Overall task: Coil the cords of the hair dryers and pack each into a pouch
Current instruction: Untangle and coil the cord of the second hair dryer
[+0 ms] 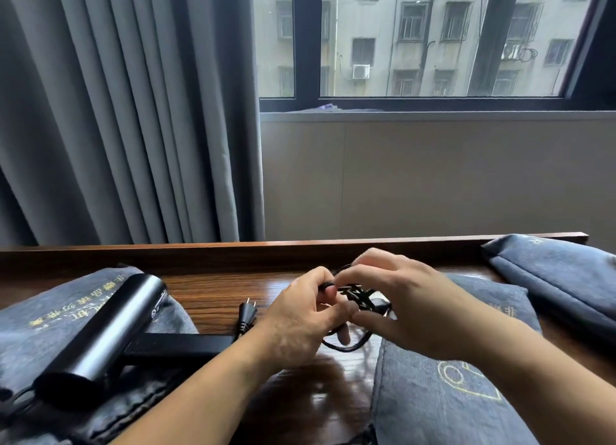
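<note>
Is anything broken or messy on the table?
Nothing looks broken or spilled. The hair dryer lies on its side on a grey pouch, a plug lies loose on the table, and the left hand and right hand hold the bunched cord. Just a job midway.

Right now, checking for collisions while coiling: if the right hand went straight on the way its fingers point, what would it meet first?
The cord bundle that the left hand grips: it lies just ahead of the right hand. Depth is unclear, so its fingertips may already touch it.
</note>
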`<state>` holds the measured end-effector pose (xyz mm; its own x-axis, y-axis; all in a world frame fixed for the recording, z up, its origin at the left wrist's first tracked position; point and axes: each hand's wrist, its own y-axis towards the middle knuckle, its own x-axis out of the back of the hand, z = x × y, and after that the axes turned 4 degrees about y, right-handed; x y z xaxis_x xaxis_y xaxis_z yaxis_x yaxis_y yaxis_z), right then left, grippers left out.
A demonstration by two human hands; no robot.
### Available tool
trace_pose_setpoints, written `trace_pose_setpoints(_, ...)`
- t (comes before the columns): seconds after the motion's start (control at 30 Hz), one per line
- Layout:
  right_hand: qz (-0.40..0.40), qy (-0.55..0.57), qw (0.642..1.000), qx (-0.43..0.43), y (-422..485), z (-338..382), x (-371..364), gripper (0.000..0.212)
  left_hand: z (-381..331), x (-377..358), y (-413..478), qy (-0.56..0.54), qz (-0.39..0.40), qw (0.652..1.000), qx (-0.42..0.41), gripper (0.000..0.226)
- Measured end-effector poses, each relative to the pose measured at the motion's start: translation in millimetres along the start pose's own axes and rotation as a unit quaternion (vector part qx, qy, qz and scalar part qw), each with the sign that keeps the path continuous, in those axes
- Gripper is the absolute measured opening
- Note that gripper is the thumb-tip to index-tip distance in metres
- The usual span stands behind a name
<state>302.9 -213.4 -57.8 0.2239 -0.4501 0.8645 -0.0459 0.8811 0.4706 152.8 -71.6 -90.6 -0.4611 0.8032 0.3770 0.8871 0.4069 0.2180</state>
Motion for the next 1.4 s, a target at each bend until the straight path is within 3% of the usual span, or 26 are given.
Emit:
trace_pose_setpoints(0.13, -0.031, 0.044, 0.999, -0.004, 1, -9, 4, 0.017, -3, 3, -1, 0.015, -0.012, 1.000, 0.003, 0.030)
trace_pose_setpoints(0.2, -0.065, 0.074, 0.995, -0.021, -1, -19, 12, 0.010, -4, 4, -1, 0.077, -0.009, 0.997, -0.011, 0.029)
trace_pose_setpoints(0.3, -0.110, 0.174, 0.969, -0.138, -16, -44, 34, 0.005, -3, 9, 1, 0.140, -0.040, 0.989, -0.024, 0.023)
trace_pose_setpoints(0.33, -0.101, 0.170, 0.967, -0.164, -23, -55, 39, 0.006, -1, 11, 2, 0.152, -0.053, 0.987, -0.023, 0.023)
trace_pose_setpoints(0.43, 0.026, 0.040, 0.977, -0.210, -34, -57, 41, 0.020, 5, 9, 4, 0.153, -0.047, 0.987, -0.020, 0.022)
trace_pose_setpoints(0.5, 0.076, -0.014, 0.982, -0.173, -24, -33, 30, 0.020, 7, 6, 6, 0.187, -0.044, 0.981, -0.024, 0.022)
trace_pose_setpoints(0.57, 0.083, -0.027, 0.988, -0.125, -11, -11, 15, 0.034, 6, 4, 6, 0.198, -0.045, 0.979, -0.027, 0.021)
trace_pose_setpoints(0.67, 0.047, -0.079, 0.991, -0.094, 1, 9, -6, 0.037, 4, 5, 4, 0.159, -0.047, 0.986, -0.022, 0.023)
trace_pose_setpoints(0.83, 0.003, -0.067, 0.997, -0.049, -2, -17, 3, 0.027, 1, 7, 1, 0.116, -0.064, 0.991, -0.010, 0.028)
trace_pose_setpoints(0.97, -0.017, -0.095, 0.985, -0.142, -18, -56, 25, 0.020, 1, 6, 4, 0.145, -0.068, 0.987, 0.000, 0.017)
trace_pose_setpoints(1.1, 0.028, -0.129, 0.955, -0.267, -29, -80, 32, 0.017, 10, 10, 6, 0.193, -0.109, 0.975, 0.008, 0.019)
trace_pose_setpoints(1.17, 0.030, -0.136, 0.961, -0.239, -28, -72, 27, 0.012, 9, 11, 6, 0.195, -0.120, 0.973, 0.003, 0.019)
trace_pose_setpoints(1.3, -0.032, -0.029, 0.998, -0.050, -10, -20, 6, 0.025, 5, 7, 3, 0.189, -0.117, 0.975, -0.027, 0.018)
trace_pose_setpoints(1.4, -0.043, -0.052, 0.998, 0.001, 2, 3, -18, 0.021, 5, 6, 1, 0.168, -0.103, 0.980, -0.036, 0.020)
